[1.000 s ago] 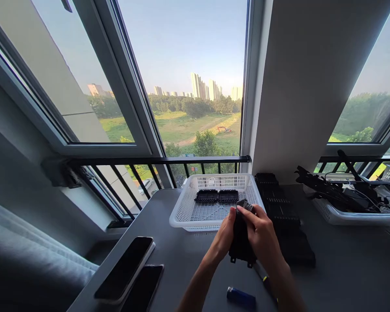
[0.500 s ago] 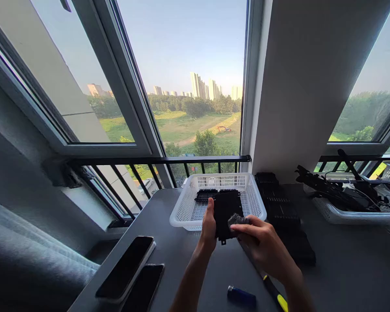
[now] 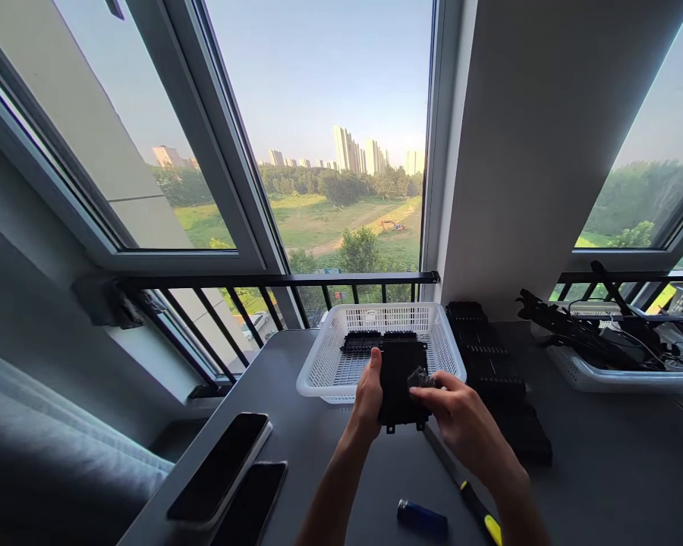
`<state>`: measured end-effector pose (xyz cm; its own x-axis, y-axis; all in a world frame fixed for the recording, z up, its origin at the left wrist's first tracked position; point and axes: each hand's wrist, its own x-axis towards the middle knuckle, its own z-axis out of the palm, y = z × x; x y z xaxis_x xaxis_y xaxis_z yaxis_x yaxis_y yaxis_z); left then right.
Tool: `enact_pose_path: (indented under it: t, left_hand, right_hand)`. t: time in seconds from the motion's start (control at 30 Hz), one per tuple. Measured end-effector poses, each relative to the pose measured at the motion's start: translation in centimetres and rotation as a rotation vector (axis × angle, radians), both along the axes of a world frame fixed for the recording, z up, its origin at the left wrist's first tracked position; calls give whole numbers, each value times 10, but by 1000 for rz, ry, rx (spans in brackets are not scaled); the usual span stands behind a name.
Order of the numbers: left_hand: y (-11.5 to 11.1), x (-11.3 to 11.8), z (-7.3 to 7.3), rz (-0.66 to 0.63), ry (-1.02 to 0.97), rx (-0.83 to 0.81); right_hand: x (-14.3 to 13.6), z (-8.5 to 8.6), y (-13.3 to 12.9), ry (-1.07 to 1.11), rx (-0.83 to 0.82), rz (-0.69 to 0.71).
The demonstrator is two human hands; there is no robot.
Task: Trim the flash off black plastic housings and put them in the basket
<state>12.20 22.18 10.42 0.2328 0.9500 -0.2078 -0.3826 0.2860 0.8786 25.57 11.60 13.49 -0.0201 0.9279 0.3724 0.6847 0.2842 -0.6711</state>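
Note:
My left hand [image 3: 369,398] grips the left edge of a flat black plastic panel [image 3: 398,390] with small tabs along its bottom edge, thumb pointing up. Pinched in the fingers of my right hand [image 3: 461,413] is a dark grey wad [image 3: 420,378], perhaps steel wool or cloth, pressed against the panel's face near its right side. The panel is tilted up in front of the white plastic basket [image 3: 313,387]. Inside that basket lie black slotted parts [image 3: 361,342], partly hidden behind the panel.
Stacked black parts [image 3: 504,371] run along the basket's right. A yellow-and-black handled tool [image 3: 481,512] and a blue cylinder, perhaps a lighter [image 3: 422,519], lie close to me. Two phones [image 3: 221,466] [image 3: 251,504] rest at left. A second basket [image 3: 615,379] with black pieces stands far right.
The panel and my left hand have shifted slightly right and down. My right hand has moved a little right, with the wad still against the panel.

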Motion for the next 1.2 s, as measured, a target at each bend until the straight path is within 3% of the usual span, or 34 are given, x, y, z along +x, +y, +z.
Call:
enact_pose_path:
  t: [0.13,0.23,0.3,0.47,0.53,0.67,0.83,1.0,1.13,1.2]
  left_hand:
    - [10,-6,1,62,23,-16]
    - [13,-9,-1,33,16,7]
    - [11,-9,-3,-2,8,52]
    - [-1,-1,-7,-160,19,120]
    - [-4,1,-6,-197,18,109]
    - [-1,-1,-2,-125,-6,106]
    - [9,-10,3,-4,-22,80]
    - [14,-13,4,66,-13,39]
    - [15,-11,-1,109,-14,82]
    - [14,-9,-5,111,-11,116]
  right_hand:
    - [-4,12,-14,-43,-129,130]
    - [-1,14,-19,-26,-92,175]
    - [3,10,-18,43,12,97]
    - [16,-5,1,107,234,-307]
    - [19,-10,8,104,244,-353]
    - [17,-10,10,109,132,-207]
    - [6,3,-1,74,-50,7]
    - [0,14,-13,2,-161,118]
    - [2,15,-17,3,-131,168]
    - [5,11,-14,69,-32,90]
